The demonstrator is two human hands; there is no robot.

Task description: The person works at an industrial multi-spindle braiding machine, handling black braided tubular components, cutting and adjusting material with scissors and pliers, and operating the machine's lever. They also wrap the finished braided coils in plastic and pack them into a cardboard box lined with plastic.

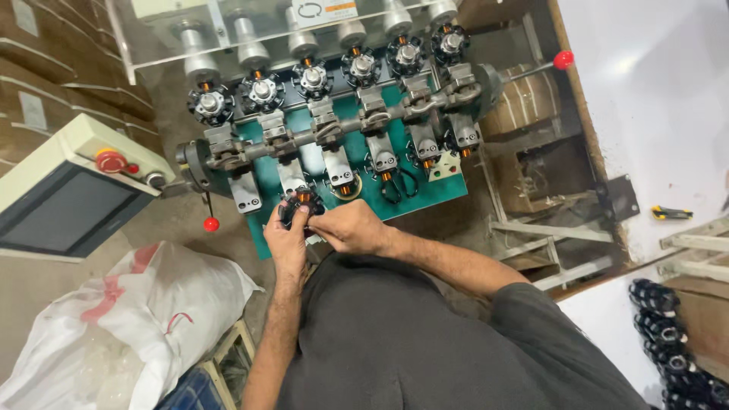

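green winding machine [425, 190] | left hand [287, 241] and right hand [345, 226] fingers clamped on black coil part [300, 203] between them

A small black wound stator [298, 203] with copper coils is held between the left hand [287, 235] and the right hand [348, 226], just in front of the green plate [433, 190] of a winding machine. Six black stators [262, 93] are seen mounted in a row along its top. A white plastic bag [152, 304] is seen at lower left, below a control panel [72, 193].
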